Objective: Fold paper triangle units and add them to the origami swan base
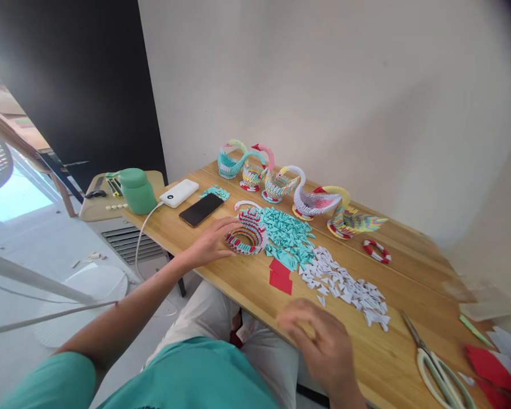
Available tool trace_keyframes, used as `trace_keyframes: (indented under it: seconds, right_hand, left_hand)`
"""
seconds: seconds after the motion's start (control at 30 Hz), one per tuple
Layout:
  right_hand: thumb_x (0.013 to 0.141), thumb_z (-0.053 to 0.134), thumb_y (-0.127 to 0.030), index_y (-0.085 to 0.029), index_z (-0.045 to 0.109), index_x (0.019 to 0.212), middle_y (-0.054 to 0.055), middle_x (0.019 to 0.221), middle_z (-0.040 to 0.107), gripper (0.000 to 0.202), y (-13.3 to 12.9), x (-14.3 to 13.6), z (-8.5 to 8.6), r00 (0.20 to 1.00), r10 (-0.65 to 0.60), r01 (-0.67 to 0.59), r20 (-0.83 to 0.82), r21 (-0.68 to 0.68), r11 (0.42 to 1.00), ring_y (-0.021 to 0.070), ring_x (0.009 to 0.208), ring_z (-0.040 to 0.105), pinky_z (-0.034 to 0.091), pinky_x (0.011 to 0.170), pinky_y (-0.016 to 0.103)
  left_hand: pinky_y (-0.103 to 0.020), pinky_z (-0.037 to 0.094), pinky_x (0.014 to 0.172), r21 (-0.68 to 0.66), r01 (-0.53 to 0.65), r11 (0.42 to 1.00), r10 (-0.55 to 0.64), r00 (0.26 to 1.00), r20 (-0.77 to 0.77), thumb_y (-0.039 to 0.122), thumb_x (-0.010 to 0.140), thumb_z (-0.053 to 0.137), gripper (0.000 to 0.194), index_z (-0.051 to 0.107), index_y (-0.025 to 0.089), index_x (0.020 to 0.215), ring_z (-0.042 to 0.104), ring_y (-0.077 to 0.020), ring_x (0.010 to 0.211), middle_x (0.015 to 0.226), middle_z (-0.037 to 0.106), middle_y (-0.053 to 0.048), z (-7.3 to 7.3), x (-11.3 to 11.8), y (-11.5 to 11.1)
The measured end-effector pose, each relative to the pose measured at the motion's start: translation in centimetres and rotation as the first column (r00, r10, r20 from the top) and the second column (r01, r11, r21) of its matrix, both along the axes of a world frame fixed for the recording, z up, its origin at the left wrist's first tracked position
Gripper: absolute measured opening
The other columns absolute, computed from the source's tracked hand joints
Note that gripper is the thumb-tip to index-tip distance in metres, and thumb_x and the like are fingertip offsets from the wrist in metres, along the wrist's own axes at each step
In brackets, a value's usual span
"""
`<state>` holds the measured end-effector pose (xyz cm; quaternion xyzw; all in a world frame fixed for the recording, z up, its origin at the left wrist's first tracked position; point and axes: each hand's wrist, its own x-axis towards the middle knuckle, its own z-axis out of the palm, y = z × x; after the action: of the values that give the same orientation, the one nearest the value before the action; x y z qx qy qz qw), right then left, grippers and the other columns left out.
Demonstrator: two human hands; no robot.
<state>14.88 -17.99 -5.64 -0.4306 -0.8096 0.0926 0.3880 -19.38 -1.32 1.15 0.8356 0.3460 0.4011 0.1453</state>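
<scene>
My left hand (pixel 213 241) rests against the left side of a folded-paper swan (pixel 255 238), thumb low and fingers at its upper rim. This swan has red, white and teal rings, a round opening and a thin white neck at the back. Blurred by motion, my right hand (pixel 321 341) is over the table's front edge, fingers curled; whether it holds anything is unclear. Between the hands lie red paper pieces (pixel 280 276). Teal folded triangles (pixel 287 233) are heaped beside the swan, with white folded triangles (pixel 344 284) spread to their right.
Several finished paper swans (pixel 315 201) line the wall side. A red-and-white paper ring (pixel 377 251) and scissors (pixel 434 360) lie to the right. On the left are a black phone (pixel 201 210), a white power bank (pixel 179 193) with a cable, and a green jar (pixel 137 193).
</scene>
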Motion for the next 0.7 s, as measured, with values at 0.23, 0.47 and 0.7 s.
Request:
trace_keyframes:
  seconds: [0.23, 0.47, 0.7]
  right_hand:
    - [0.098, 0.046, -0.027, -0.019, 0.069, 0.095, 0.008, 0.090, 0.074, 0.025, 9.2, -3.6, 6.3, 0.944, -0.184, 0.120, 0.273, 0.236, 0.964, 0.0232, 0.085, 0.067, 0.051, 0.078, 0.038]
    - [0.096, 0.048, -0.029, -0.020, 0.066, 0.115, 0.011, 0.109, 0.072, 0.028, 9.5, -5.7, 4.6, 0.919, -0.237, 0.158, 0.316, 0.256, 0.954, 0.0261, 0.097, 0.063, 0.048, 0.085, 0.044]
    - [0.095, 0.052, -0.028, -0.020, 0.067, 0.110, 0.010, 0.102, 0.073, 0.023, 11.5, -11.7, 9.9, 0.960, -0.168, 0.108, 0.226, 0.258, 0.960, 0.0249, 0.095, 0.062, 0.046, 0.086, 0.041]
  left_hand:
    - [-0.049, 0.040, 0.107, -0.020, -0.240, 0.971, 0.240, 0.952, 0.190, 0.037, 0.084, 0.067, 0.058, 0.049, 0.019, 0.135, 0.050, -0.0283, 0.127, 0.135, 0.053, -0.017, -2.0, -0.4, -2.2]
    - [-0.045, 0.047, 0.100, -0.122, -0.298, 0.947, 0.322, 0.885, 0.336, 0.033, 0.087, 0.064, 0.037, 0.059, 0.020, 0.121, 0.057, -0.0244, 0.116, 0.123, 0.060, -0.012, -3.8, 0.5, -2.5]
    - [-0.044, 0.046, 0.100, -0.090, -0.261, 0.961, 0.276, 0.909, 0.311, 0.034, 0.084, 0.068, 0.041, 0.061, 0.021, 0.122, 0.058, -0.0250, 0.113, 0.120, 0.061, -0.012, -3.0, 0.6, -2.3]
